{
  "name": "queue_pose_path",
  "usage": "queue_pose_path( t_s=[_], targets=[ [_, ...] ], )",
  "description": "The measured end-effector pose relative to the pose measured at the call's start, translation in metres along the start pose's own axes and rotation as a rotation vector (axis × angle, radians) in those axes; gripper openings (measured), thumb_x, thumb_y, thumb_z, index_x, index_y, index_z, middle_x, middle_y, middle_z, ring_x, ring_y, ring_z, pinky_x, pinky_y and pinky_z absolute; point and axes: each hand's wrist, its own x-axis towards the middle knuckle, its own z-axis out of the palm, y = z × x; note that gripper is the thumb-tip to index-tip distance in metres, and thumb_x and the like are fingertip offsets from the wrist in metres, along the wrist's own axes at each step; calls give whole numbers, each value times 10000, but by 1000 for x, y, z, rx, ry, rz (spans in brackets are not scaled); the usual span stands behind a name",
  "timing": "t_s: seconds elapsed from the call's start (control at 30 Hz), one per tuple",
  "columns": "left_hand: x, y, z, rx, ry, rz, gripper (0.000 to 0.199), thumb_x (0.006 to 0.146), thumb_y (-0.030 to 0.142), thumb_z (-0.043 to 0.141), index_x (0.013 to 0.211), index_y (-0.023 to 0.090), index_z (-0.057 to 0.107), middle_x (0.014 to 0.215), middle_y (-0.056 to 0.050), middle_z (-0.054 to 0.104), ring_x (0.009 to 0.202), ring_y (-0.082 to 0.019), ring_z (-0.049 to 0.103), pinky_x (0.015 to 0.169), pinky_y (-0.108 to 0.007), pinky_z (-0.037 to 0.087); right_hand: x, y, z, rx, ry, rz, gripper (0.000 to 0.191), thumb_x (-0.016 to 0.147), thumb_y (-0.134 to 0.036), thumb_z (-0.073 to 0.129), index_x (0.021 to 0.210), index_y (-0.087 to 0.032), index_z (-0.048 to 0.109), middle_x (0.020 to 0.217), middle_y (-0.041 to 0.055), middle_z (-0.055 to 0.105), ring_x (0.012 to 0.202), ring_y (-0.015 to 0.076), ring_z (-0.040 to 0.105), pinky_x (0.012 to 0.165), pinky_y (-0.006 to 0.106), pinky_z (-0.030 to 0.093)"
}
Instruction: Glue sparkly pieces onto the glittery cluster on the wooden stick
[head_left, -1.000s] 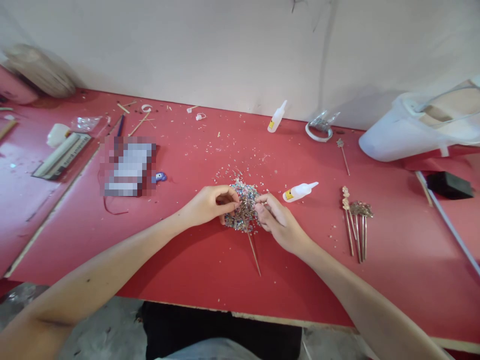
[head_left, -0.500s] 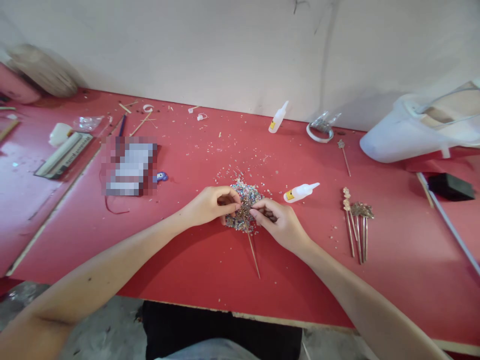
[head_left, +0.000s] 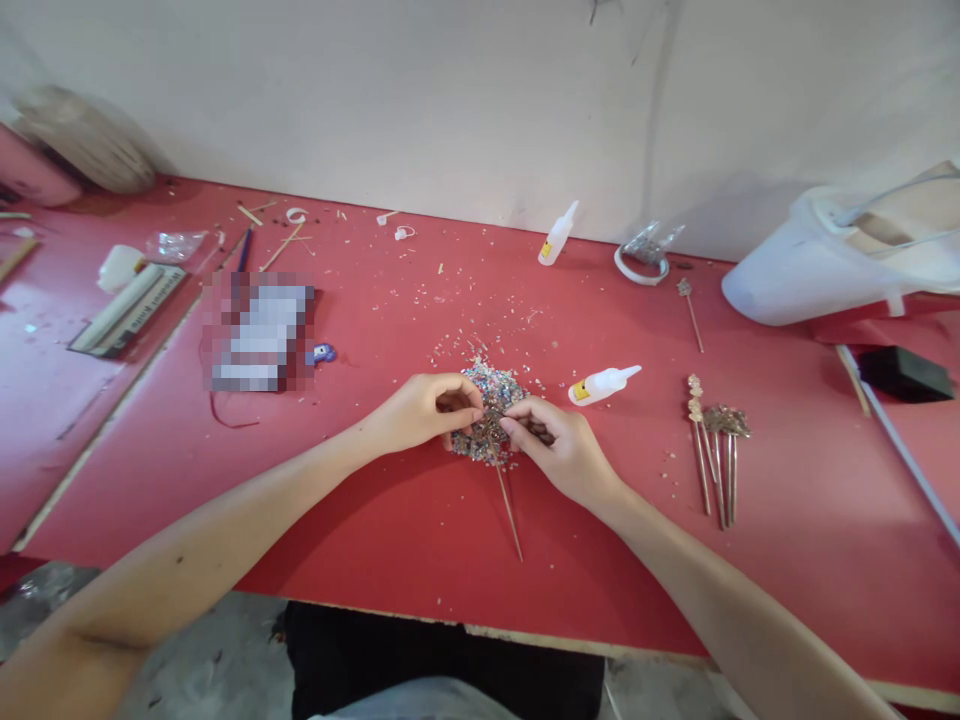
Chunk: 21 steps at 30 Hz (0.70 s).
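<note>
Over a heap of small glittering chips [head_left: 480, 378] in many colours, I hold a thin gold-coloured hair stick [head_left: 509, 505] with an ornate head. My left hand [head_left: 426, 410] pinches the left side of the head between thumb and forefinger. From the opposite side, the fingertips of my right hand [head_left: 561, 445] close on the head's right edge. The shaft slants down toward me over the red table [head_left: 360, 540]. My fingers partly hide the head, so its finer details cannot be made out. Just beyond my right hand lies a small white glue bottle [head_left: 600, 386] with a yellow label.
A second glue bottle [head_left: 558, 236] stands near the wall. Several ornate hair sticks [head_left: 718, 470] lie to the right, with a single one [head_left: 691, 315] behind them. A white bucket [head_left: 787, 265] sits at far right. To the left are a blurred rectangle [head_left: 262, 335] and a knife box [head_left: 127, 312].
Almost nothing differs. The hair stick's shaft has shifted very slightly; both hands keep their pinch on its head.
</note>
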Motion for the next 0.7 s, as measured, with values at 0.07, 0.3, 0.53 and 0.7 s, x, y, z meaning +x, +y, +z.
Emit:
queue_pose_path(
  t_s=[0.07,0.3,0.53,0.7],
  targets=[
    [0,0,0,-5,1,1,112,853,251,570,837,140,575,674,-10,655,474,-77,602,427,-155,496,0,-1,0,-4,-1,-5,195,905,-370,514,831,-197,566,629,-13,560,554,114,501,551,252,382],
    [0,3,0,-13,-4,-35,128,848,261,570,839,134,573,674,-11,646,492,-82,608,437,-166,500,0,-2,0,-13,0,-16,198,911,-357,506,811,-194,559,621,-17,553,546,108,490,552,246,385],
    [0,8,-1,-105,-17,-129,132,820,258,600,848,132,573,687,-5,621,520,-71,586,456,-152,497,0,0,0,4,4,-10,196,910,-351,509,805,-194,562,615,-19,557,539,106,508,532,235,389],
    [0,7,0,-133,-26,-125,130,816,253,608,853,138,561,683,-6,607,547,-84,582,448,-158,506,0,1,0,62,-5,-3,197,908,-353,514,799,-196,563,604,-23,553,532,101,504,531,231,397]
  ],
)
